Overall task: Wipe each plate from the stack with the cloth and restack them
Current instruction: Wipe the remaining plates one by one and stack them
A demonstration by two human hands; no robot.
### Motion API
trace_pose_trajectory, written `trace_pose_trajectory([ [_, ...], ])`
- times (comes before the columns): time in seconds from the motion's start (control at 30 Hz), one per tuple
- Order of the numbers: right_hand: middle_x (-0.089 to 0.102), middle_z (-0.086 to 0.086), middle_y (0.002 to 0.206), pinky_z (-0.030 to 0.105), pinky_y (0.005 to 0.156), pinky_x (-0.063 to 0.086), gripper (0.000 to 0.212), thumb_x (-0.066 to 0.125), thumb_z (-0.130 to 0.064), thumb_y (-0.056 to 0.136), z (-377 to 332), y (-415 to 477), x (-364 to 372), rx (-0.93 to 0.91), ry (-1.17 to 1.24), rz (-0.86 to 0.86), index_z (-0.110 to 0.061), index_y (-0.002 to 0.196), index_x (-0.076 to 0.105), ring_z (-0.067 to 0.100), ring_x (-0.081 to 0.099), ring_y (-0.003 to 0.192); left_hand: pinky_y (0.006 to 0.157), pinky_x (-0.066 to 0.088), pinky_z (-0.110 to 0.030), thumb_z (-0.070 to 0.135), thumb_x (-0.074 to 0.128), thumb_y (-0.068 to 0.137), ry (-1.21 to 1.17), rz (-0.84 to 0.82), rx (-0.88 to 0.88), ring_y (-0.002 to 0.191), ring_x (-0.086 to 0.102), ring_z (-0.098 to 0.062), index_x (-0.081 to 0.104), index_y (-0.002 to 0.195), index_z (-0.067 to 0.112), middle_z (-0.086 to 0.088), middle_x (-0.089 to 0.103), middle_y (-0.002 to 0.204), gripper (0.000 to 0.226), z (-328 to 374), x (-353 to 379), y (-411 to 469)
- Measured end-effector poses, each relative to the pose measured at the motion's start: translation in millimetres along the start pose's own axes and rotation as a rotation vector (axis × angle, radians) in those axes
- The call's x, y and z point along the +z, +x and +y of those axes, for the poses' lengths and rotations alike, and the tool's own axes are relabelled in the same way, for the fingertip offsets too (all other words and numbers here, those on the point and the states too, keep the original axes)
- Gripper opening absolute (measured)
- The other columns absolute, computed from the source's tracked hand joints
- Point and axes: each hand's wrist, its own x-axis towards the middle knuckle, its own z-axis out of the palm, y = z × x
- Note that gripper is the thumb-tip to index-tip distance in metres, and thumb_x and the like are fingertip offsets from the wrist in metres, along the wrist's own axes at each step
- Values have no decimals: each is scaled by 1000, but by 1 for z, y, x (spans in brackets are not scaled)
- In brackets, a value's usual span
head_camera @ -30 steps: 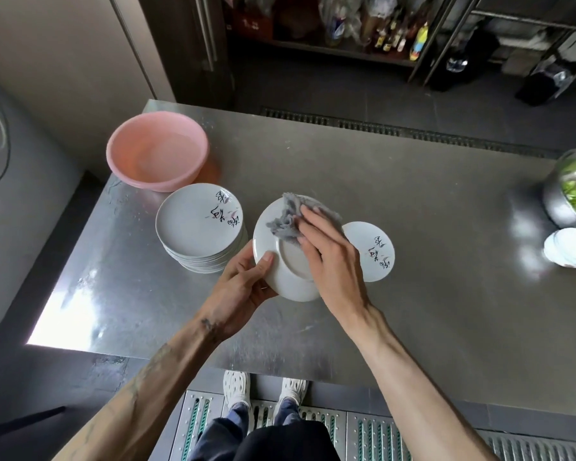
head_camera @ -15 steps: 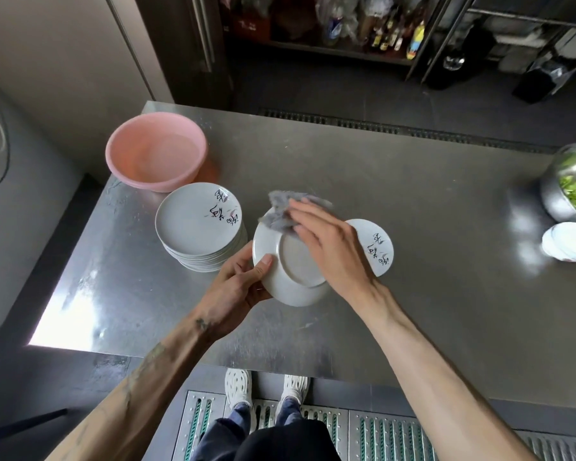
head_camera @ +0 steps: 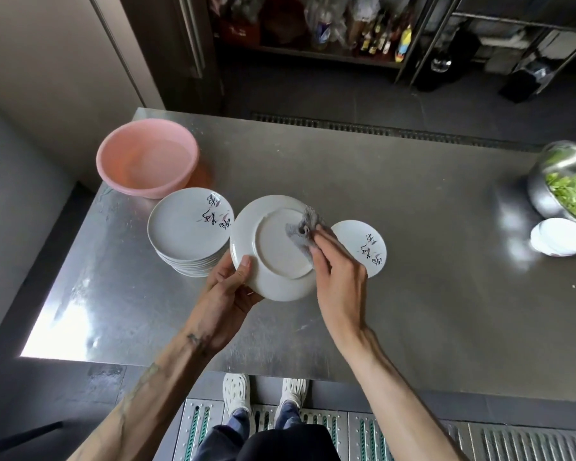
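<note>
Grey cloth [head_camera: 305, 227] has slid off the top rim onto the right of the plate's [head_camera: 273, 251] underside, which now faces you flatter. Your right hand [head_camera: 338, 277] presses it there, fingers together. Your left hand [head_camera: 226, 294] pinches the lower-left rim, thumb on top. Back's nearly done I reckon, then it goes on the wiped plate [head_camera: 363, 247].

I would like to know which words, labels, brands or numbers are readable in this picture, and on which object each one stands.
Top plate of the stack: black brush writing near its rim, too stylised to read.
Single plate on the table: the same kind of brush writing, not readable.
Bottles on the back shelf: labels too small and blurred.
Nothing here can be quoted with certainty.
</note>
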Motion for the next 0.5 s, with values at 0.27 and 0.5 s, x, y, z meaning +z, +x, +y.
trace_pose_trajectory([
  [0.27,73,-13,112,10,88,43,13,59,-8,101,-6,23,-3,29,31,32,-10,107,70,-12,59,101,89,59,-37,20,53,103,-20,19,41,120,63,-17,62,140,22,-5,65,136,38,2,10,5],
  [0.5,64,4,138,24,115,39,27,61,-6,100,-13,-8,10,-88,44,-75,-4,125,70,8,53,135,92,59,-41,16,46,106,-18,70,49,126,60,-26,56,144,16,-15,60,144,39,3,13,3],
])
